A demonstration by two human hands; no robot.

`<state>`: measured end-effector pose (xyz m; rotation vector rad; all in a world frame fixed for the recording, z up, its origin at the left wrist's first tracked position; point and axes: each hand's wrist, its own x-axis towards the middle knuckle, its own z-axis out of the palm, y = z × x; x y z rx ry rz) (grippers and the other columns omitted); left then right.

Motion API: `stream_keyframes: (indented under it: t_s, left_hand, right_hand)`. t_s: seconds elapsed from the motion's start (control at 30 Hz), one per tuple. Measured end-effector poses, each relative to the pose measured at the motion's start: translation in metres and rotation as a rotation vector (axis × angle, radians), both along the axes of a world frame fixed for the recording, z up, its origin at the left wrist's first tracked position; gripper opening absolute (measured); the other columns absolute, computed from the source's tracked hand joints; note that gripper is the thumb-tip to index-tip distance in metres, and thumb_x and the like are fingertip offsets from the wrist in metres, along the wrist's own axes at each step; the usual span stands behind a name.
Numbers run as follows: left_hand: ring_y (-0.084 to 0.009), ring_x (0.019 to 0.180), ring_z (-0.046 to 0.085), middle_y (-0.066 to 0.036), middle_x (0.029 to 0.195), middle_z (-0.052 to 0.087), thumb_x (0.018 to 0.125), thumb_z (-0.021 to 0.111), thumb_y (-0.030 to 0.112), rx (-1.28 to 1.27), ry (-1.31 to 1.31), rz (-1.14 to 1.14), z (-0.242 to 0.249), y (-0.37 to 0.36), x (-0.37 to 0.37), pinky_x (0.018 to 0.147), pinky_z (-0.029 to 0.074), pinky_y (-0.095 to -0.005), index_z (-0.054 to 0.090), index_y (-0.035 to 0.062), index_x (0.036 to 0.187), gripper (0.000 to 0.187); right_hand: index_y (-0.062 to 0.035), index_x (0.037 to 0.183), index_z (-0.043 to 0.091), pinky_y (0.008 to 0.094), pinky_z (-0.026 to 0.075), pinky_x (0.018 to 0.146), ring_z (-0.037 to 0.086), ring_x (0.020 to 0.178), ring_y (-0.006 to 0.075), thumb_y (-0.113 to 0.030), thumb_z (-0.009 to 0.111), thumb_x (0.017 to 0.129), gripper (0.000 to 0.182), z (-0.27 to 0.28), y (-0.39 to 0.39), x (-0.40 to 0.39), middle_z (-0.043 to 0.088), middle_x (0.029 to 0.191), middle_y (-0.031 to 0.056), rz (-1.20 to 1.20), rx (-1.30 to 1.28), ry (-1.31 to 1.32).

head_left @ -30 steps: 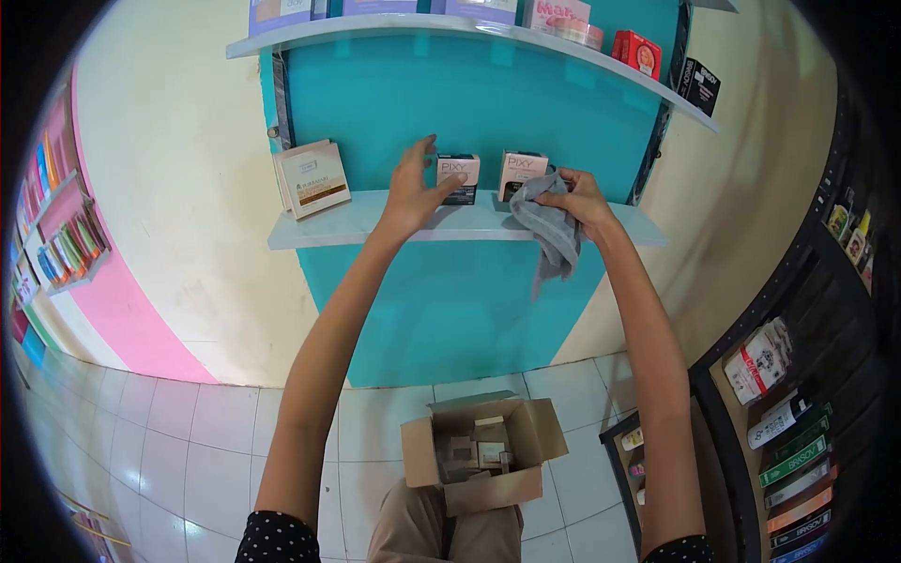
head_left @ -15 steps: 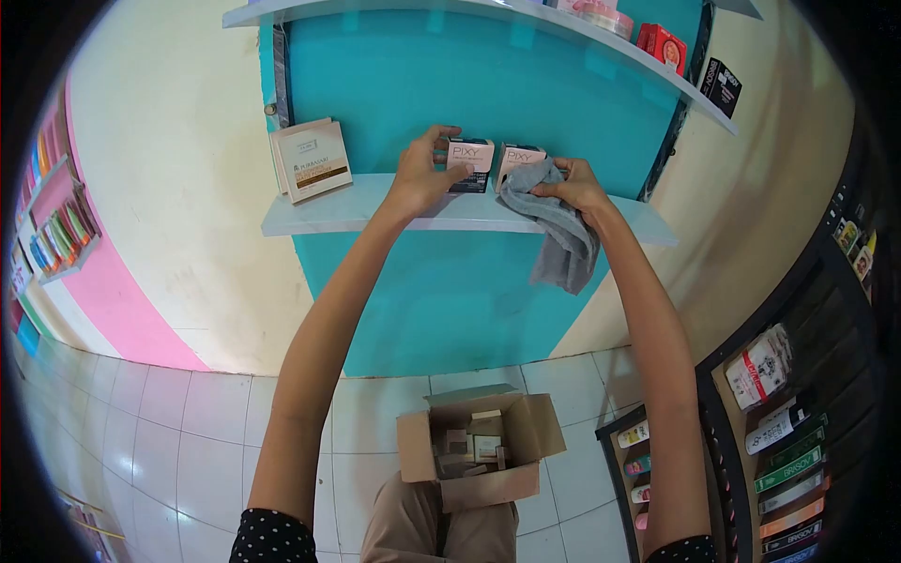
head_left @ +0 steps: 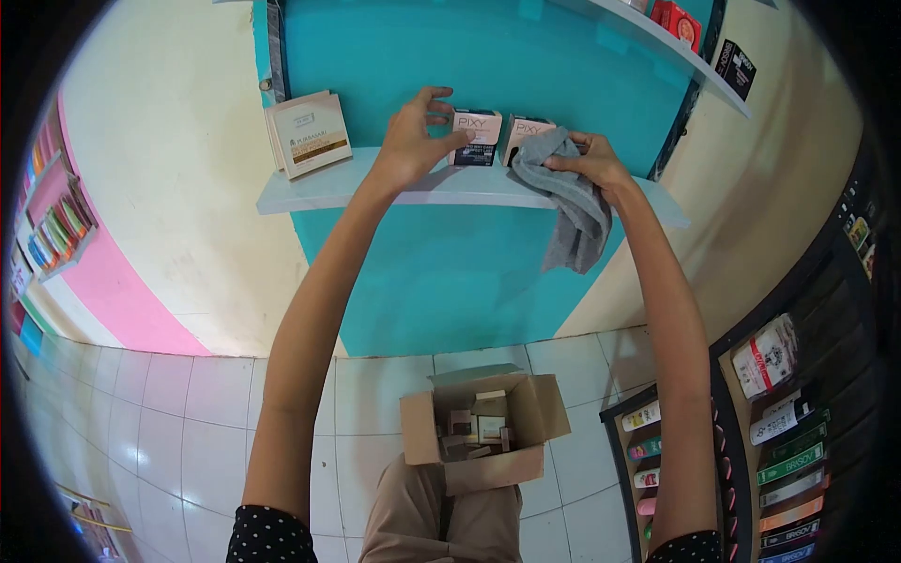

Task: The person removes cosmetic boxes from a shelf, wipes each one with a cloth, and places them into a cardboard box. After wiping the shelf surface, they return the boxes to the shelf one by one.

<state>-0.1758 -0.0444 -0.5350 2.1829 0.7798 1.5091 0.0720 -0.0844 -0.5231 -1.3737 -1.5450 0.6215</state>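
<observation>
Two small pink-and-black PIXY boxes stand side by side on a white wall shelf (head_left: 310, 195). At the left PIXY box (head_left: 476, 141), my left hand (head_left: 409, 145) has its fingers spread, its thumb tip touching or nearly touching the box's left side. A grey cloth (head_left: 580, 225) is pinched in my right hand (head_left: 599, 165) and hangs over the shelf's front edge. It covers the lower part of the right PIXY box (head_left: 523, 131). Flat cream Purbasari boxes (head_left: 314, 141) lean upright at the shelf's left end.
An open cardboard box (head_left: 493, 474) with several small boxes inside rests at my knees. An upper shelf (head_left: 690, 58) holds a red box (head_left: 678, 25) and a black box (head_left: 736, 68). To the right, a dark rack (head_left: 718, 375) carries packaged products.
My left hand has loosened from the left PIXY box, its fingers now apart from it. The cloth stays in my right hand. My view has tilted downward slightly.
</observation>
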Motion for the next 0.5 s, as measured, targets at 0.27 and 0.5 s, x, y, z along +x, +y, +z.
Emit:
stream_keyframes:
  t_s: [0.27,0.5]
  left_hand:
    - [-0.0225,0.096,0.051,-0.012,0.102,0.054,0.067,0.07,0.026,0.257,-0.004,0.178,-0.008,-0.01,-0.013,0.079,0.044,-0.0338,0.045,0.0035,0.112,0.055]
    - [-0.0264,0.089,0.054,-0.016,0.092,0.056,0.069,0.062,0.005,0.321,-0.439,0.355,-0.139,-0.133,-0.012,0.079,0.041,-0.0344,0.049,-0.0027,0.1,0.034]
  right_hand:
    - [0.0038,0.103,0.051,0.0271,0.048,0.067,0.058,0.077,0.0179,-0.017,0.078,0.058,0.057,-0.008,-0.031,0.019,0.058,0.092,0.0108,0.021,0.175,0.296]
    - [-0.002,0.112,0.045,0.0253,0.041,0.081,0.052,0.09,0.0149,-0.019,0.066,0.072,0.049,-0.062,-0.118,0.075,0.053,0.104,0.0082,0.124,0.607,0.369]
